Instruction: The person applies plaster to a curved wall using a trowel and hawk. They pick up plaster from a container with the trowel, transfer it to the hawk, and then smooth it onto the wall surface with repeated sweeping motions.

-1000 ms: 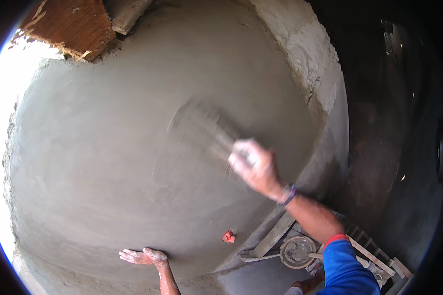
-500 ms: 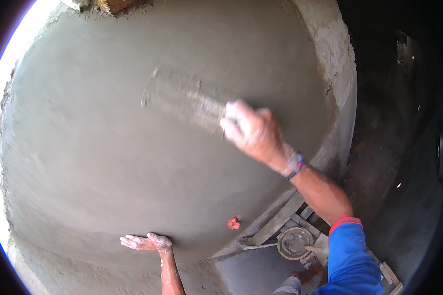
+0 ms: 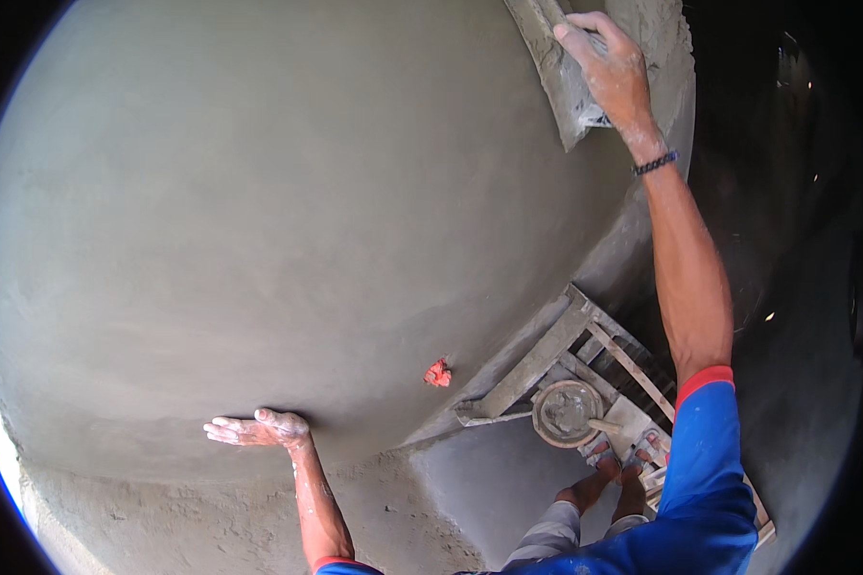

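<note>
My right hand [image 3: 616, 77] grips a plastering trowel [image 3: 551, 72], a long flat blade coated with grey mortar. It lies near the right edge of the wet grey plaster wall [image 3: 259, 240], high up in view. Low on the wall, my left hand [image 3: 259, 428] rests with its fingers stretched out flat and pointing left; nothing is in it. Pale mortar smears both hands. A crumpled red scrap [image 3: 437, 373] sticks out of the plaster between my two arms.
Below right, a wooden scaffold frame [image 3: 537, 355] carries a round mortar bowl [image 3: 539, 422] with a stick-like handle over its rim. My feet [image 3: 599, 448] stand on boards beside it. A rough pale wall edge [image 3: 676, 57] borders the dark space on the right.
My right hand has swept the trowel up and right, from the wall's middle to its right edge. The view has shifted; my left hand stays flat on the wall.
</note>
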`<state>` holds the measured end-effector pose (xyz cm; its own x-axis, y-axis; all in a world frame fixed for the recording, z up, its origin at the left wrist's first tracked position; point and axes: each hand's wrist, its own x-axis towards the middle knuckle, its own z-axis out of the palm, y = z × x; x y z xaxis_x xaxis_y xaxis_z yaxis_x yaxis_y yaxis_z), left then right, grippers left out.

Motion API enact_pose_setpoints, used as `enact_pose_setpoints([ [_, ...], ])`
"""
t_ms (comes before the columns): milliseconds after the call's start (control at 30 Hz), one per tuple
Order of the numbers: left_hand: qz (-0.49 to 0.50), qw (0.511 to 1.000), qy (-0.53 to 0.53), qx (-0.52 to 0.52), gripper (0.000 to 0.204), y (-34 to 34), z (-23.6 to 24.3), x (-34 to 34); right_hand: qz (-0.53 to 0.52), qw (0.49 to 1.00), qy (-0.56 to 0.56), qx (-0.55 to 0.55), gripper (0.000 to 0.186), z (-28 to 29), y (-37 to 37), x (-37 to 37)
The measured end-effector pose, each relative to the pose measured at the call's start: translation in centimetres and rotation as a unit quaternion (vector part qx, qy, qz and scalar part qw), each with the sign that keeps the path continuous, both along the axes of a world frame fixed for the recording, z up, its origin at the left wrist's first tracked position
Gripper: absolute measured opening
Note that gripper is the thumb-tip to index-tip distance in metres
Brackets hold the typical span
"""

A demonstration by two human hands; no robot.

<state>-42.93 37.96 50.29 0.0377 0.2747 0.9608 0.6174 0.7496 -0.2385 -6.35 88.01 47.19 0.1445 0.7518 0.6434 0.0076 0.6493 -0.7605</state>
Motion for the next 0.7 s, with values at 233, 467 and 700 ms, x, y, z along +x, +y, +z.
enact_pose_setpoints([
  [233, -0.012, 1.000, 0.014, -0.003, 0.073, -0.5, -0.4, -0.5, 0.128, 0.988, -0.038, 0.072, 0.031, -11.7, -17.6, -11.3],
  [467, -0.011, 0.999, 0.041, -0.018, 0.074, -1.5, -0.2, -2.3, 0.309, 0.937, -0.122, 0.111, 0.032, -24.4, -33.2, -15.5],
  [700, 0.013, 0.999, 0.029, 0.008, 0.078, -1.5, -0.1, -2.4, 0.141, 0.708, 0.426, -0.545, 0.021, -36.2, -27.4, -8.1],
])
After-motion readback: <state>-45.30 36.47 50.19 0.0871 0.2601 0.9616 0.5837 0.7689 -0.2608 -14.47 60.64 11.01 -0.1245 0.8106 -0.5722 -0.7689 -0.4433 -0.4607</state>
